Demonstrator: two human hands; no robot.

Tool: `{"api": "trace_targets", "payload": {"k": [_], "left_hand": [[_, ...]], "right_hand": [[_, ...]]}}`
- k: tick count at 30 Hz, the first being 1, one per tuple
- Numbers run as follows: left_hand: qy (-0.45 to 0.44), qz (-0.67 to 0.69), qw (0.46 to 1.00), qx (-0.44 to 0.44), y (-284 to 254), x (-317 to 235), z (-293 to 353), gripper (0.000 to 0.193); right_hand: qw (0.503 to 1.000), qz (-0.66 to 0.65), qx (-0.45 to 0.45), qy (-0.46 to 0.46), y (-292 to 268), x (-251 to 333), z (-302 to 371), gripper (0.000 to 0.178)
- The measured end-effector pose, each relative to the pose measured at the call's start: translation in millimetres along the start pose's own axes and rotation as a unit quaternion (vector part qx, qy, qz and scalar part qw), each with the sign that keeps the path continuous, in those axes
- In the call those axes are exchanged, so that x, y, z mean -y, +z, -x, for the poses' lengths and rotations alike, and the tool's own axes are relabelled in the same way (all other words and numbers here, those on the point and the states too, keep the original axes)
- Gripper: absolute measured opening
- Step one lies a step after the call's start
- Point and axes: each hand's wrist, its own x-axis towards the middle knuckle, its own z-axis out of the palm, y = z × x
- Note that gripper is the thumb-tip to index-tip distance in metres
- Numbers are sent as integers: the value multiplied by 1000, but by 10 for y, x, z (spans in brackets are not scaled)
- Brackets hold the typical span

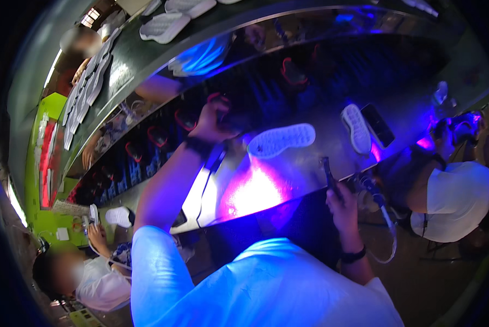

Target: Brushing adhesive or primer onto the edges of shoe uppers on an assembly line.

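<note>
My left hand [210,124] reaches over the far side of the bench. Its fingers and thumb curve around a dark shoe [219,100] with a red collar edge; shadow hides part of the grip. On the bench just to its right lies a white shoe sole [281,140], its patterned face up. My right hand [342,208] is closed around a slim dark hand tool [329,175], its narrow end pointing away from me. The tool's working end is too dim to make out.
A dark rack [266,90] holds several red-edged shoes behind the bench. Another white sole [356,129] lies beside a black phone [377,125]. Glaring pink light [255,191] covers the near bench. Co-workers sit left and right; a pale hose [389,234] hangs at right.
</note>
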Motion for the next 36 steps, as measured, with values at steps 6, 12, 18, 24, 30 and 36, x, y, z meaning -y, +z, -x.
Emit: {"api": "trace_targets", "payload": {"k": [6,12,18,24,30,36], "left_hand": [[-541,364,755,-74,-363,-1657,1628,55],[-355,32,898,259,-233,-1921,1476,68],[-81,-382,875,286,551,-2220,1178,85],[-15,-479,832,279,589,-1834,1439,93],[-92,-250,963,-34,6,-2173,1499,96],[-101,-232,959,-125,341,-2501,2304,91]], "right_hand": [[997,-7,79,-2,215,-10,-109,35],[990,-53,126,-33,279,183,-31,36],[990,-40,99,-88,299,433,311,36],[988,-8,69,-135,179,335,444,36],[990,27,100,-90,393,149,398,36],[956,139,237,-102,976,-153,163,38]]}}
